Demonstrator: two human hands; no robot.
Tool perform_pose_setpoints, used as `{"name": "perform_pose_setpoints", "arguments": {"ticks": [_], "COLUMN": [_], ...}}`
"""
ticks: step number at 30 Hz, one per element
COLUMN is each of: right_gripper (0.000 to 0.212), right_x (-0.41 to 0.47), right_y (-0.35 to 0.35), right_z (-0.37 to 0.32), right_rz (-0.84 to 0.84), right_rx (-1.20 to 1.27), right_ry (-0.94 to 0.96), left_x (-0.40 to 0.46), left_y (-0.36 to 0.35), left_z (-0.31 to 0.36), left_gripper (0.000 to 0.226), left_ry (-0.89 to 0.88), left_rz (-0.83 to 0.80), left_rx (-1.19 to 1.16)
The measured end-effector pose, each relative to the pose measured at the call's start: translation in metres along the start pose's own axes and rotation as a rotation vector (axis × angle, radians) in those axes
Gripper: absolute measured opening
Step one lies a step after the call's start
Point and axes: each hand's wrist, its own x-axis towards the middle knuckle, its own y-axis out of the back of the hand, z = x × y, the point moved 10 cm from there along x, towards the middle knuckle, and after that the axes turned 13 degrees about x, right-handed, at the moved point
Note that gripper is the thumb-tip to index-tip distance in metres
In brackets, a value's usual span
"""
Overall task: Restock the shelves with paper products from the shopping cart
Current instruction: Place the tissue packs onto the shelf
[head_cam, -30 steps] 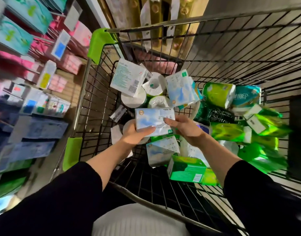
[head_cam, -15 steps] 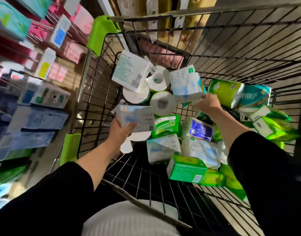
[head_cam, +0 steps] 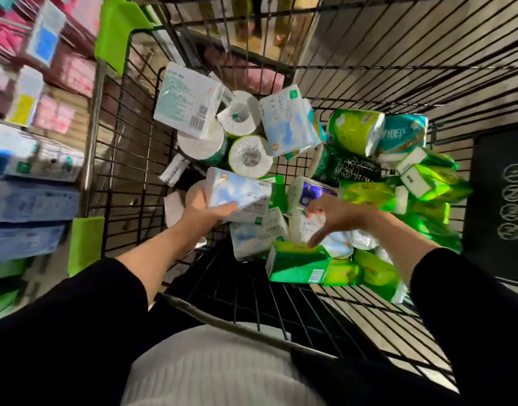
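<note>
Hands over shopping cart [head_cam: 369, 68]: left hand [head_cam: 205, 212] grips blue tissue pack [head_cam: 237, 197]; right hand [head_cam: 336, 215], fingers spread, hovers above green box [head_cam: 298, 265].

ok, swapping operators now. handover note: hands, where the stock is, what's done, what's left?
Left hand: grips a blue-and-white tissue pack, lifted over the cart.
Right hand: open, holding nothing, fingers spread just above the green tissue box and the white packs beside it.
Stock: shopping cart holds plenty, with toilet rolls and white packs at the far end, green packs piled on the right. Shelves are on the left.
Done: one pack picked, not shelved.
Left: shelve it, then, probably, grab the next pack with the right hand and work through the rest.
</note>
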Motion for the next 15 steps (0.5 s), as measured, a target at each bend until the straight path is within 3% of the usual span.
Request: {"name": "perform_pose_setpoints", "arguments": {"ticks": [3,5,7,9,10,12,15], "right_gripper": [0.075,0.068,0.067,0.060,0.054,0.044,0.051], "right_x": [-0.008,-0.007,-0.004,-0.002,-0.005,-0.014,-0.030], "right_y": [-0.023,-0.043,-0.058,-0.059,-0.054,-0.036,0.004], "right_z": [-0.015,-0.024,-0.026,-0.028,-0.030,-0.037,-0.052], "right_rz": [-0.043,-0.098,-0.109,-0.065,-0.041,-0.022,0.037], "right_rx": [-0.090,-0.188,-0.337,-0.339,-0.237,0.205,0.846], "right_ry": [0.109,0.159,0.171,0.191,0.202,0.240,0.336], "left_x": [0.018,0.027,-0.001,-0.016,-0.017,-0.022,-0.033], "left_y": [0.006,0.010,0.011,0.011,0.012,0.018,0.032], "left_z": [-0.020,-0.029,0.002,0.018,0.021,0.028,0.037], "left_gripper": [0.095,0.101,0.090,0.064,0.056,0.061,0.062], "left_ry": [-0.078,-0.085,-0.055,-0.016,-0.010,-0.016,-0.001], "left_rz": [0.005,0.012,0.022,0.029,0.038,0.045,0.064], "left_rx": [0.094,0.165,0.215,0.277,0.328,0.368,0.183]}}
